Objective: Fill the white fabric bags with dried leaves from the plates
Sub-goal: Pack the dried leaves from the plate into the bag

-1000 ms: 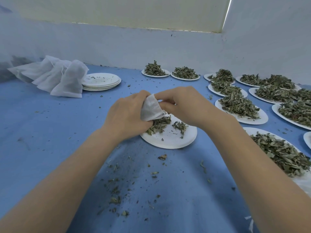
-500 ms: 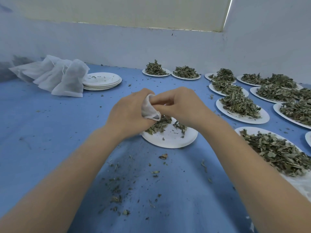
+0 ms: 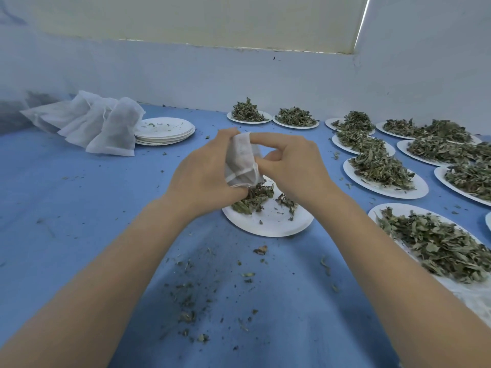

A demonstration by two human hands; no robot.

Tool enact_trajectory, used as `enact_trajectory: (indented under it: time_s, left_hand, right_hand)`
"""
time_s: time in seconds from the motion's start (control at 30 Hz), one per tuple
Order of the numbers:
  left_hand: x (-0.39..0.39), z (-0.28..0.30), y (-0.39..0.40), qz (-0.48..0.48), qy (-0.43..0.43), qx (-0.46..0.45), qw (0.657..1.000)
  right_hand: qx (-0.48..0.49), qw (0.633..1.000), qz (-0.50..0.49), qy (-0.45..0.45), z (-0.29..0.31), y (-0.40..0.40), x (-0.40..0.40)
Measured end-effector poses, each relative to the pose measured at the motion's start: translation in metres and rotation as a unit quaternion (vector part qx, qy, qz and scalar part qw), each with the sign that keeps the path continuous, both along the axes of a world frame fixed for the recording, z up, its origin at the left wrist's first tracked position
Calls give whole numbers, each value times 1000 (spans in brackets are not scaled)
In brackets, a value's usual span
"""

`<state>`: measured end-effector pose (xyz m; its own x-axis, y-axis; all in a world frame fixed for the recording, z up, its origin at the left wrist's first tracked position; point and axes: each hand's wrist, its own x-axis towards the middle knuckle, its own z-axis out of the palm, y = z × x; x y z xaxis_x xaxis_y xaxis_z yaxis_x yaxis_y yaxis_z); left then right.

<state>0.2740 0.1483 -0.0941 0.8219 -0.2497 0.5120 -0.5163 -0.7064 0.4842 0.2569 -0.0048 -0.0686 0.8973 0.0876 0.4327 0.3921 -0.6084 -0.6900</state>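
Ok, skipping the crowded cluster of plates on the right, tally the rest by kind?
leaf plates: 3
empty-plate stack: 1
heap of bags: 1
held bag: 1
Total: 6

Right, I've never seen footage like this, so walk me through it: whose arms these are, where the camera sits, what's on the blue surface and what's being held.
There is no machine here. The camera is worn on a person's head and looks forward and down, so the two bare arms reaching in from the bottom are that person's own. The left hand and right hand together grip a small white fabric bag, held just above a white plate with only a few dried leaves left on it. To the right lie many plates heaped with leaves. At the far left sit a pile of white bags and a stack of emptied plates. Leaf crumbs are scattered over the blue surface.
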Motion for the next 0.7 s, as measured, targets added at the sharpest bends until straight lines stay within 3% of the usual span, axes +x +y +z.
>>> enact_trajectory:
  time_s: [0.1, 0.23, 0.4, 0.53, 0.63, 0.7]
  left_hand:
    - [-2, 6, 2, 3, -13, 24, 1000]
    - [-4, 7, 1, -5, -10, 60, 998]
    - [1, 2, 7, -7, 14, 38, 999]
    - [10, -3, 25, 34, 14, 31, 999]
    - [18, -10, 38, 77, 20, 34, 996]
    - [21, -13, 46, 98, 25, 22, 995]
  right_hand:
    - [-3, 1000, -2, 14, 2, 0, -1]
    - [-89, 994, 14, 62, 1, 6, 0]
    - [-142, 981, 85, 103, 8, 11, 6]
    - [-75, 976, 154, 137, 9, 5, 7]
    - [7, 987, 117, 110, 5, -5, 14]
    - [-92, 991, 55, 80, -1, -12, 19]
